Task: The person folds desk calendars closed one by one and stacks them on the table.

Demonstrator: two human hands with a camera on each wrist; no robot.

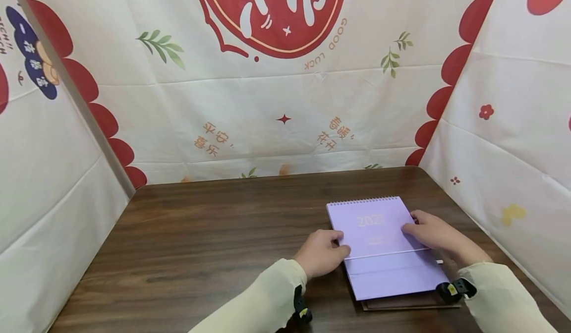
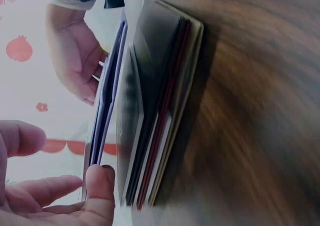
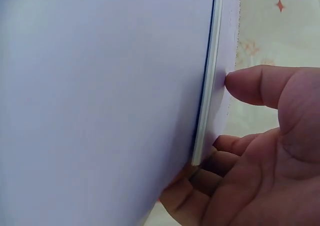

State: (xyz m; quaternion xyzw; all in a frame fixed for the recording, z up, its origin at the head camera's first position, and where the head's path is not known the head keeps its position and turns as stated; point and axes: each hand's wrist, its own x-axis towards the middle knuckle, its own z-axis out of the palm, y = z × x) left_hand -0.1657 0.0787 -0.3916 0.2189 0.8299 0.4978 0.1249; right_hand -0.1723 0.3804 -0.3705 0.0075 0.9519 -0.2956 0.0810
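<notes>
A lilac spiral-bound desk calendar (image 1: 370,234) with a pale number on its cover lies tilted between both hands in the head view. My left hand (image 1: 320,253) pinches its left edge with thumb and fingers. On the opposite edge, my right hand (image 1: 439,236) grips it, thumb on the cover and fingers underneath. Beneath the calendar is a stack of notebooks (image 2: 167,80), with dark, red and tan covers at their edges in the left wrist view. A gap separates the calendar from much of that stack. In the right wrist view the calendar's lilac panel (image 3: 100,95) fills the left side.
The dark wood table (image 1: 200,244) stretches out to the left of the hands. Printed white cloth (image 1: 276,105) hangs behind the table and along both sides. The calendar and notebooks lie near the table's right front.
</notes>
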